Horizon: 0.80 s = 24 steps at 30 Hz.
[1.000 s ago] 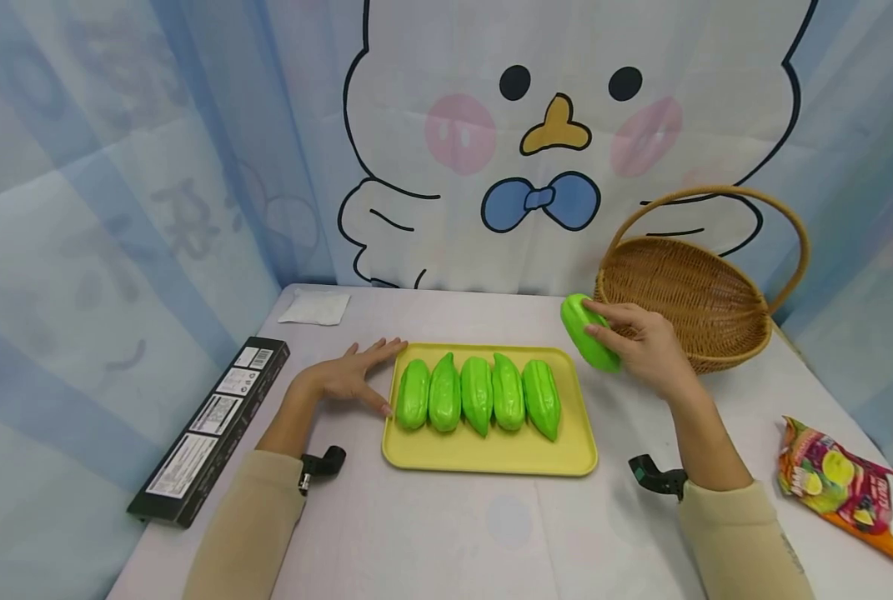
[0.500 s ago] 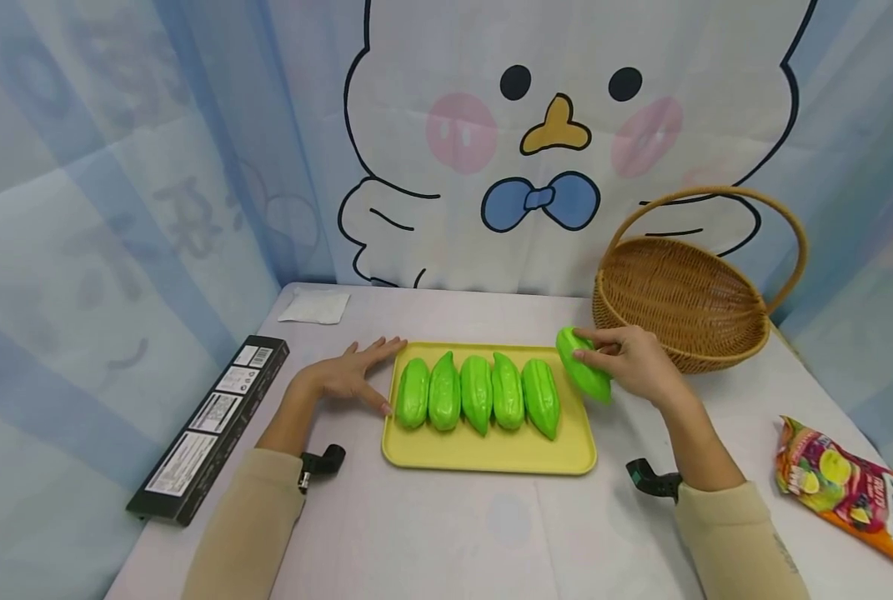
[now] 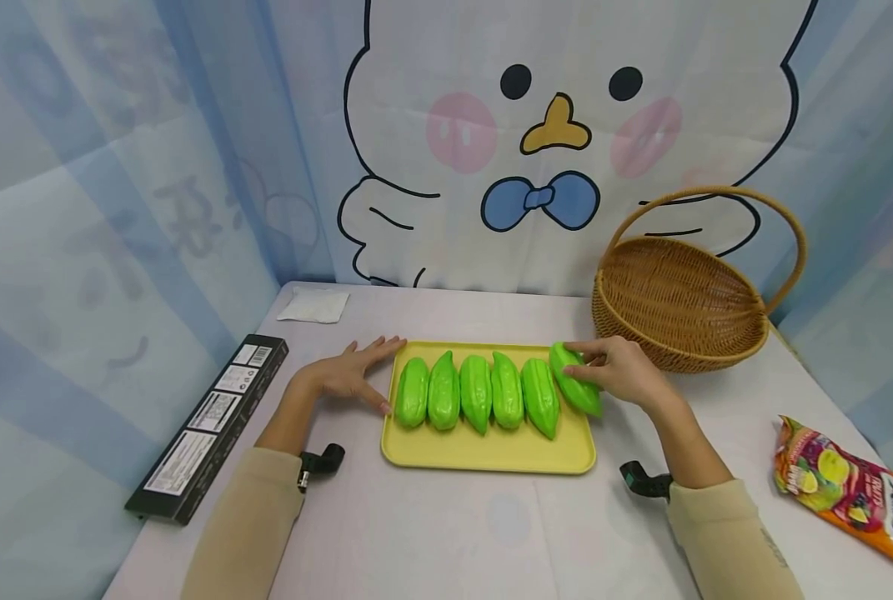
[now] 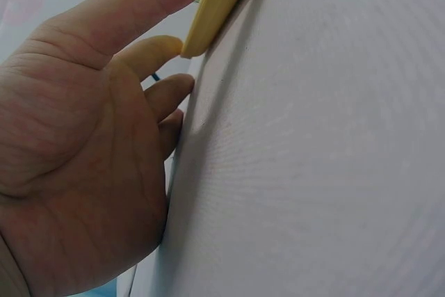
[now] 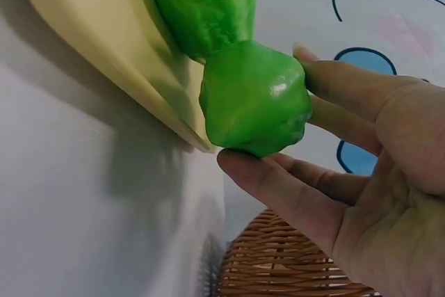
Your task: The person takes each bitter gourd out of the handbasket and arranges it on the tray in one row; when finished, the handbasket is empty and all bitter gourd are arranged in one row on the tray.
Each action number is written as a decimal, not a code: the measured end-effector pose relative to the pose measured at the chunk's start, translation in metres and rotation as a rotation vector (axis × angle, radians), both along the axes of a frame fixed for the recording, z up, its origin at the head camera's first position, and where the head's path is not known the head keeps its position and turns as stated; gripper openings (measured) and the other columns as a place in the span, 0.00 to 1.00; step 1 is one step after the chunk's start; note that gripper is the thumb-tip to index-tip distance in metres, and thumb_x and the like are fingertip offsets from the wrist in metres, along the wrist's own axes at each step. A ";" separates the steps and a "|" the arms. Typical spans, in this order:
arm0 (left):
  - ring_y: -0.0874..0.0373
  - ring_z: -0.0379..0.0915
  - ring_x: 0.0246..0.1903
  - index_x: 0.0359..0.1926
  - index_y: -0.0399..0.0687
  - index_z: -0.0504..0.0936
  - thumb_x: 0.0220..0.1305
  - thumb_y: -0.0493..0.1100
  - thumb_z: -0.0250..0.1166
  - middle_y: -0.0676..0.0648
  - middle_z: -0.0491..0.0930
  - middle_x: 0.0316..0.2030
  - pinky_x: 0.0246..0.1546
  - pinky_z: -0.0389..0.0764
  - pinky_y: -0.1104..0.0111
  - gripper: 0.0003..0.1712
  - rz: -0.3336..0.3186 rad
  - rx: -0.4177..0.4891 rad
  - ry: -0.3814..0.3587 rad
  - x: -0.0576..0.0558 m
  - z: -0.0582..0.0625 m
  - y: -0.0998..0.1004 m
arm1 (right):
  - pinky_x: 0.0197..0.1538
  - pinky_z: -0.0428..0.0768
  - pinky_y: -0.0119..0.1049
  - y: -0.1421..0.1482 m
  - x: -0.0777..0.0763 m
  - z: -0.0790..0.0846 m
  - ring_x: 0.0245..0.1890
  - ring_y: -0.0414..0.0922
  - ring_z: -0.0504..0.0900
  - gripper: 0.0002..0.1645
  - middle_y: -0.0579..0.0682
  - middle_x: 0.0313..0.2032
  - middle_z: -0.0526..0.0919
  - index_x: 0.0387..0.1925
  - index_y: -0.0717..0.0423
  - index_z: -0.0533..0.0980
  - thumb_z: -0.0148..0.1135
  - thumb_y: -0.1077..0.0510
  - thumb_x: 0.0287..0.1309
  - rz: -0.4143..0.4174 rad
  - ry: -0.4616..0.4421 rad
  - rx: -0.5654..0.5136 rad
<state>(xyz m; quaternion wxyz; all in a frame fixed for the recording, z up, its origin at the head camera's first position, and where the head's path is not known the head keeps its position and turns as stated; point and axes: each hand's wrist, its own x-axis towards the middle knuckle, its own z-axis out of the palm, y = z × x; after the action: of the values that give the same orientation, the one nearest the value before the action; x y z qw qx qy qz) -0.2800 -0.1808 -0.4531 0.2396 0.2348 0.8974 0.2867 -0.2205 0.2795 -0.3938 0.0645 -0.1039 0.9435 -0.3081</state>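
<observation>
My right hand [image 3: 619, 367] pinches a ridged green toy vegetable [image 3: 572, 381] between thumb and fingers, over the right edge of a yellow tray [image 3: 484, 454]. In the right wrist view, the held toy vegetable [image 5: 254, 99] shows end-on, overlapping another green one [image 5: 205, 5] behind it. Several similar green toy vegetables [image 3: 477, 393] lie side by side in a row on the tray. My left hand [image 3: 344, 377] has its fingers spread at the tray's left edge. In the left wrist view, the thumb [image 4: 139, 5] and index finger reach the yellow tray [image 4: 221, 5].
A wicker basket [image 3: 682, 304] with a tall handle stands at the back right. An orange snack bag [image 3: 847, 492] lies at the right. At the left is a long black box [image 3: 209, 425], with a white packet [image 3: 314, 306] behind it on the white table [image 3: 484, 542].
My right hand has brought the green toy vegetable left and toward me, from beside the basket to the tray's right edge. The left hand has stayed in place.
</observation>
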 end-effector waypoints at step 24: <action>0.42 0.20 0.83 0.85 0.67 0.46 0.42 0.62 0.85 0.52 0.39 0.85 0.79 0.22 0.39 0.76 0.024 0.006 -0.021 -0.001 -0.003 0.000 | 0.41 0.87 0.39 0.001 0.005 0.007 0.39 0.43 0.88 0.41 0.64 0.53 0.86 0.67 0.59 0.77 0.76 0.43 0.58 0.102 -0.092 0.070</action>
<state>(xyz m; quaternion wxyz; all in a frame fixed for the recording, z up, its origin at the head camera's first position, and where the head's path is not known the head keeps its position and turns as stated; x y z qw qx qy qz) -0.2810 -0.1806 -0.4558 0.2452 0.2218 0.8966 0.2945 -0.2153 0.2803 -0.3868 0.1272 -0.1353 0.9432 -0.2755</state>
